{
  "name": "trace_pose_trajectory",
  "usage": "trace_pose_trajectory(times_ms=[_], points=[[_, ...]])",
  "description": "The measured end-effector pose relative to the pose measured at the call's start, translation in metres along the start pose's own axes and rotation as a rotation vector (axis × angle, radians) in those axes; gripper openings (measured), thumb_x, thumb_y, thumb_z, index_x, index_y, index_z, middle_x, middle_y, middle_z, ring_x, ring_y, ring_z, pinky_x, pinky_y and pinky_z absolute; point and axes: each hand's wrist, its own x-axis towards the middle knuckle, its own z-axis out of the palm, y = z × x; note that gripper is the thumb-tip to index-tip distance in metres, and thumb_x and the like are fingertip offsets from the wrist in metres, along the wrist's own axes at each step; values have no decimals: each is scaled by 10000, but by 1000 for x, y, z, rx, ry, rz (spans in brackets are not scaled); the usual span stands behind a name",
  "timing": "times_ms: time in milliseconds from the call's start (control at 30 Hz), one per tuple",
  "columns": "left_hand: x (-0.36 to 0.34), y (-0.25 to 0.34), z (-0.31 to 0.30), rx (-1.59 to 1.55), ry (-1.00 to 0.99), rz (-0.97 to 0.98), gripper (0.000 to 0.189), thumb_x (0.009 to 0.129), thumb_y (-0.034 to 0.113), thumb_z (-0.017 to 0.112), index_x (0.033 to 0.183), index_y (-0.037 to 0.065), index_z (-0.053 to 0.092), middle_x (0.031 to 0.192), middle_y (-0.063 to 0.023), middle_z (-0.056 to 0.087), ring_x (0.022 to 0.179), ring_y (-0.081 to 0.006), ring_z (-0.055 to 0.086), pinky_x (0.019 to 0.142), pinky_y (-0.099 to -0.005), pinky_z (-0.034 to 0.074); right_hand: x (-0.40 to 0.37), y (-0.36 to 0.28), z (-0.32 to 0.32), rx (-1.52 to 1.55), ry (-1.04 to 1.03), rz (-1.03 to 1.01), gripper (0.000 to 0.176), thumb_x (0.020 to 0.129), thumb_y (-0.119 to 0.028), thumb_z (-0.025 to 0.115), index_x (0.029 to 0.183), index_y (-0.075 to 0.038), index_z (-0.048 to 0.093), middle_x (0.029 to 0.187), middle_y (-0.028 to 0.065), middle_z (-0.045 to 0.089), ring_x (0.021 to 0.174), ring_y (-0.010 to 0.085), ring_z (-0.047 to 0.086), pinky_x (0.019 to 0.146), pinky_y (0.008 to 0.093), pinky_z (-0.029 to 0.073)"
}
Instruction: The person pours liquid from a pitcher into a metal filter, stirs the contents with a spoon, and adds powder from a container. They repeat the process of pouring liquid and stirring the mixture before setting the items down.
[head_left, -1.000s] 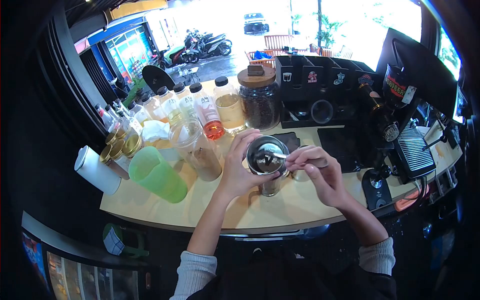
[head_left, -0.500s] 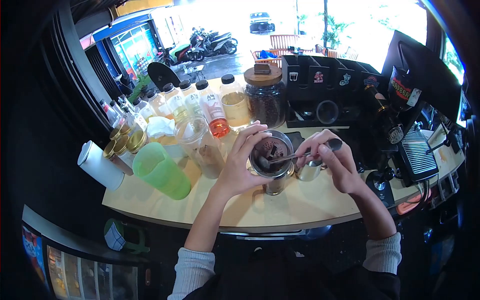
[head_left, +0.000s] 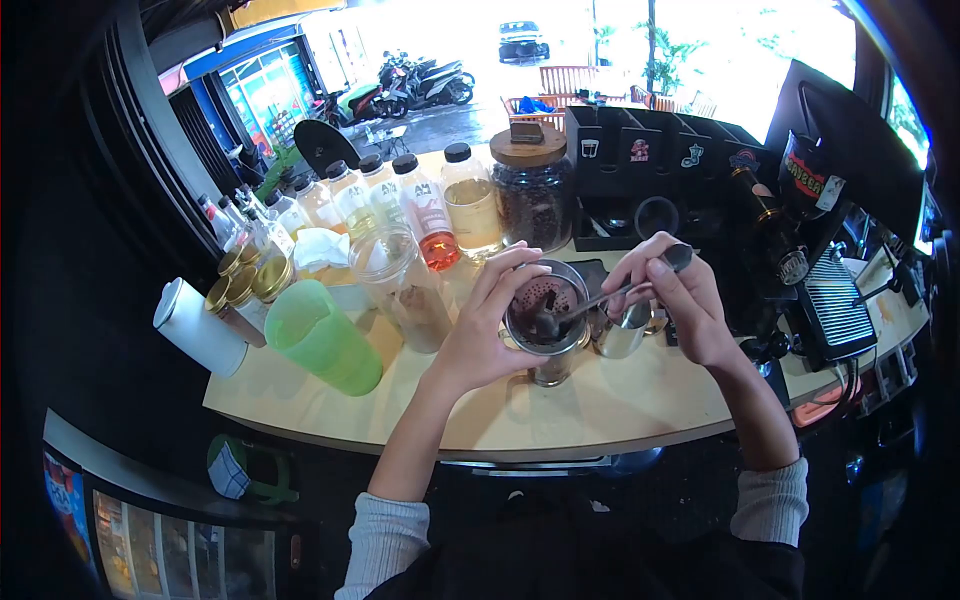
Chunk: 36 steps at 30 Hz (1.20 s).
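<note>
My left hand [head_left: 475,335] is curled around the side of a round metal strainer cup [head_left: 575,275]. Small holes dot its inner wall, and dark matter lies inside. Between the fingers of my right hand [head_left: 680,305] is the handle of a metal spoon [head_left: 600,299], its bowl down inside the strainer cup. Below the strainer cup stands a glass [head_left: 551,374], mostly hidden by it. A small metal pitcher [head_left: 622,338] is just to the right, under my right hand. To the left of my left hand is a tall clear plastic jug [head_left: 405,290] with brown contents.
A green tumbler [head_left: 325,340] and a white cylinder [head_left: 200,328] stand left on the counter [head_left: 470,420]. Capped bottles [head_left: 428,215] and a wooden-lidded jar of dark beans [head_left: 530,195] line the back. At right are a black organizer [head_left: 660,150] and a coffee grinder [head_left: 775,215].
The spoon's bowl has shifted slightly right within the strainer cup, and my right hand has risen a little with its handle. My left hand keeps its hold.
</note>
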Motion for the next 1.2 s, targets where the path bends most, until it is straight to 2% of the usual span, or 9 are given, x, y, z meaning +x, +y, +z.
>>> trace_pose_trajectory(times_ms=[133, 233, 300, 400, 533, 600, 800, 1100, 1200], points=[[0, 0, 1, -12, -7, -3, 784, 541, 133, 858, 1238, 103, 500, 1340, -87, 424, 1326, -310, 378, 1086, -415, 373, 2, -1, 9, 38, 74, 7, 262, 1025, -243, 381, 933, -18, 478, 983, 144, 611, 874, 158, 634, 796, 295, 522], [-1, 0, 2, 14, -18, -15, 778, 548, 136, 858, 1238, 102, 499, 1343, -87, 420, 1323, -311, 381, 1085, -412, 377, 2, 0, 4, 4, 1, 52, 260, 1025, -242, 384, 951, -15, 487, 988, 145, 615, 865, 158, 638, 797, 297, 525], [-1, 1, 2, 0, -7, -17, 774, 551, 137, 858, 1236, 102, 500, 1344, -87, 418, 1320, -311, 382, 1086, -409, 379, 3, 1, 10, 19, 116, -9, 261, 1025, -248, 387, 968, -17, 493, 973, 143, 621, 842, 151, 639, 780, 288, 522], [0, 2, 1, 7, -21, -12, 775, 550, 136, 858, 1237, 102, 500, 1346, -89, 415, 1320, -309, 383, 1083, -408, 381, 1, 4, 1, 6, 16, 46, 263, 1026, -248, 384, 981, -16, 498, 960, 134, 627, 840, 144, 641, 772, 276, 524], [1, 5, 2, 1, -25, -20, 777, 549, 132, 859, 1237, 103, 501, 1349, -87, 412, 1320, -306, 383, 1081, -406, 383, 4, -3, 11, -11, 98, -9, 270, 1025, -258, 387, 964, -21, 502, 931, 121, 635, 813, 129, 636, 740, 256, 517], [2, 6, 1, 14, -34, -12, 781, 546, 129, 860, 1239, 105, 500, 1351, -83, 409, 1320, -303, 382, 1083, -408, 378, 5, -5, 5, -17, 0, 60, 276, 1026, -252, 385, 959, -15, 509, 930, 114, 638, 813, 127, 639, 756, 262, 527], [4, 7, 2, 48, 2, 6, 768, 533, 181, 886, 1210, 77, 537, 1304, -102, 453, 1265, -287, 447, 1043, -394, 411, 9, -8, 6, -40, 18, 37, 283, 1029, -247, 376, 983, -8, 521, 933, 107, 637, 814, 122, 640, 759, 262, 531], [3, 9, 1, 2, -31, -10, 793, 536, 122, 855, 1243, 105, 497, 1347, -83, 410, 1308, -304, 389, 1079, -403, 382, 8, -11, 5, -21, 15, 34, 284, 1030, -236, 368, 944, -11, 518, 938, 104, 632, 810, 123, 640, 746, 257, 538], [2, 9, 1, 18, -43, -27, 789, 541, 119, 853, 1246, 107, 497, 1346, -84, 410, 1303, -305, 394, 1078, -404, 382, 8, -16, 2, -177, -10, 25, 261, 1028, -222, 374, 965, -17, 522, 905, 89, 638, 787, 115, 640, 725, 251, 533]])
